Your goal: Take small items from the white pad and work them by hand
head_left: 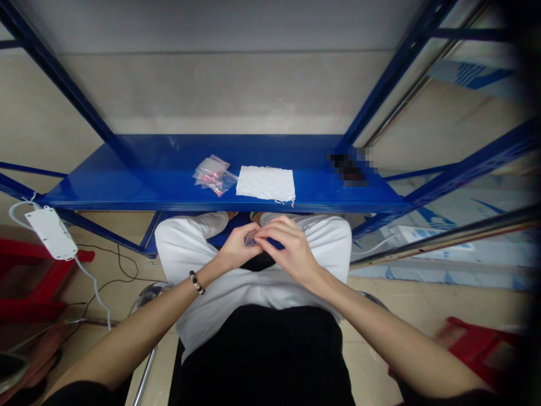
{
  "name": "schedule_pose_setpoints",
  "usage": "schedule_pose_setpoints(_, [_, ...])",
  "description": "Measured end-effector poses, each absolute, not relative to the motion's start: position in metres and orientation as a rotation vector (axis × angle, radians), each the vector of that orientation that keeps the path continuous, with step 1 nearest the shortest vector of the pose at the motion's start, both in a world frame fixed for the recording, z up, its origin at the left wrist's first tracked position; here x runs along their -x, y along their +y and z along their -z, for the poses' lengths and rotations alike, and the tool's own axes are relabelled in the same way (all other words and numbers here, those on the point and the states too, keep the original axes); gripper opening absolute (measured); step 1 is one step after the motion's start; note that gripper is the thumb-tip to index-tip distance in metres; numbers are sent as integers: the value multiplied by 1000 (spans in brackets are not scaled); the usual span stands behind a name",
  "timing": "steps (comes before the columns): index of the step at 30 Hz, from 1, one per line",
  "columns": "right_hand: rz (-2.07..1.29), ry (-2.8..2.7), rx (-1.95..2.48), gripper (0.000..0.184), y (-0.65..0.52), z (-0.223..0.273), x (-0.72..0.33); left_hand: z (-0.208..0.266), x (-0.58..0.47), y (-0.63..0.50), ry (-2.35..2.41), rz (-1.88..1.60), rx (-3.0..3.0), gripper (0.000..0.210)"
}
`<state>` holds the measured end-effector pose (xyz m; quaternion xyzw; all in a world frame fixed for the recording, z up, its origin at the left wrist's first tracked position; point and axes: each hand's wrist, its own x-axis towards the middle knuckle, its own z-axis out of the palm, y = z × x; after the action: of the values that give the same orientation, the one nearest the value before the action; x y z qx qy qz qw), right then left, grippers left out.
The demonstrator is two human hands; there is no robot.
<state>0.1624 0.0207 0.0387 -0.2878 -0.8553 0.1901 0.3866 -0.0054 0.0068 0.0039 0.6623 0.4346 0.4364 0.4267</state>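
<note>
Far left: a white rectangular plastic power adapter (51,232) with a white cable hangs at the end of the blue metal shelf (127,186); thin black wires trail on the floor below it.
Left hand: the left hand (236,248), with a dark beaded bracelet (196,282) at the wrist, is held over the lap just below the shelf's front edge. Its grip is closed, fingertips pinched on a small clear plastic packet (250,239).
Item in hand: the packet sits between the two hands, mostly covered by fingers; its contents cannot be made out.
Right hand: the right hand (291,251) meets the left at the packet, thumb and forefinger closed on its right edge. Both hands hold the same item.
Shelf, centre: a small heap of clear plastic bags with red-pink contents (213,175) lies on the shelf, just beside a white rectangular cloth with frayed edges (266,183); the two are close but apart.
Shelf, right: a blurred dark patch (350,168) lies well apart from the cloth; not identifiable.
Handling note: in my judgement, the packet is best worked with fingertip pinches close to its edge, hands kept together over the lap so nothing drops to the floor.
Far right: a red object (477,338) on the floor, partly in shadow.
</note>
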Motion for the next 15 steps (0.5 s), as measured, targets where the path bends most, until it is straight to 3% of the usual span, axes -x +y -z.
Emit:
schedule_pose_setpoints(7, [-487, -2168, 752, 15, 21, -42, -163, -7, 8, 7, 1031, -1155, -1540, 9])
schedule_pose_setpoints(15, [-675, -2081, 858, 10, 43, -33, -169, 2, 11, 10, 799, -903, -1220, 37])
